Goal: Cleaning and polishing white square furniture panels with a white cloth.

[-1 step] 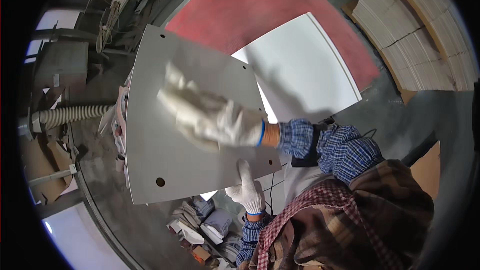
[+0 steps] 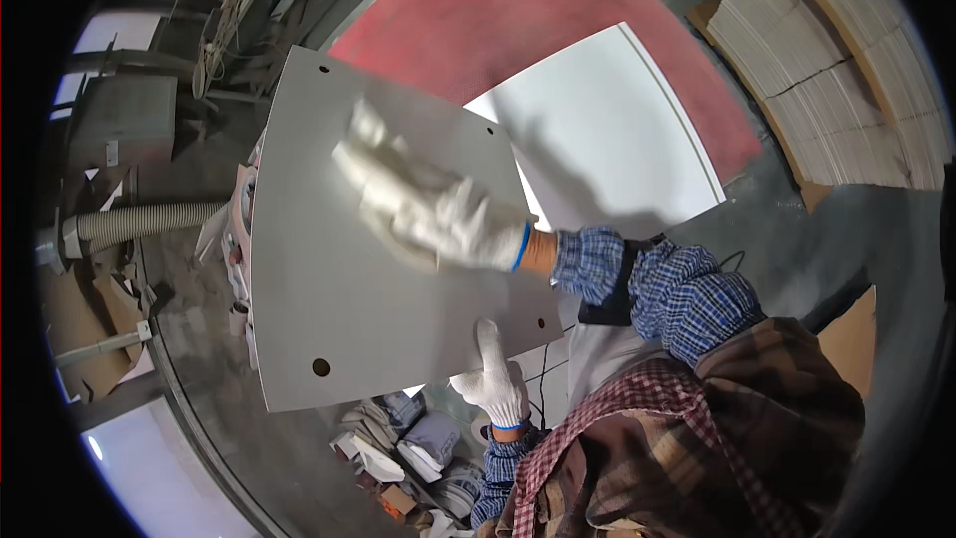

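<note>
A flat grey panel (image 2: 319, 279) with round dark holes near its edges lies tilted before me. At its near edge my left hand (image 2: 493, 384), in a white knit glove, grips it with the thumb on top and the other fingers hidden beneath. My right hand (image 2: 473, 229), gloved too, is over the panel's middle with its fingers closed on a pale cloth (image 2: 383, 179). Motion blurs the cloth and the fingertips. Beyond the panel's right side, a white panel (image 2: 607, 120) carries the shadow of my right arm.
Under the white panel is a red surface (image 2: 478, 10). Stacked pale boards (image 2: 827, 80) stand at the far right. On the left are a ribbed hose (image 2: 149, 224) and cardboard scraps. Bags and offcuts (image 2: 428, 448) lie on the floor near my left forearm.
My right hand has moved slightly away from me and to the right over the panel with the cloth. My left hand keeps its grip on the near edge.
</note>
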Demonstrator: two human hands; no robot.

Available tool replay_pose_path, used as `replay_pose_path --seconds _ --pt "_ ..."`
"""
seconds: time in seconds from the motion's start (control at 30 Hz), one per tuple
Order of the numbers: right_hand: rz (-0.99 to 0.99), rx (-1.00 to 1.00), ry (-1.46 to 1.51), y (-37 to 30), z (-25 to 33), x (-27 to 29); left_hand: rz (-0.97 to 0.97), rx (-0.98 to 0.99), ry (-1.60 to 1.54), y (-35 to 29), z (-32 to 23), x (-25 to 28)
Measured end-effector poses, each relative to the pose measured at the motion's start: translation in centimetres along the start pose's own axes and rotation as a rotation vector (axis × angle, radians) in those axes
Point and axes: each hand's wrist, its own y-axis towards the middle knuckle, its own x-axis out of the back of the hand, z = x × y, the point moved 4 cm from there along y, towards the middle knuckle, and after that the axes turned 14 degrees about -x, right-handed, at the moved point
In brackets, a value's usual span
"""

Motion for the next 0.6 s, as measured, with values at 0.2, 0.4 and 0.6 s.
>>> replay_pose_path --seconds 0.2,0.4,0.6 --pt "0.522 -0.660 0.465 -4.7 -7.3 -7.2 0.091 -0.030 0.239 0.3 3.1 3.1" --pt "0.693 -0.712 0.870 -9.8 0.5 1.6 0.471 -0.631 0.766 0.3 3.2 3.5" --pt "0.347 0.059 0.382 -1.6 -0.7 3.4 0.476 -0.413 0.485 0.4 4.3 2.9"
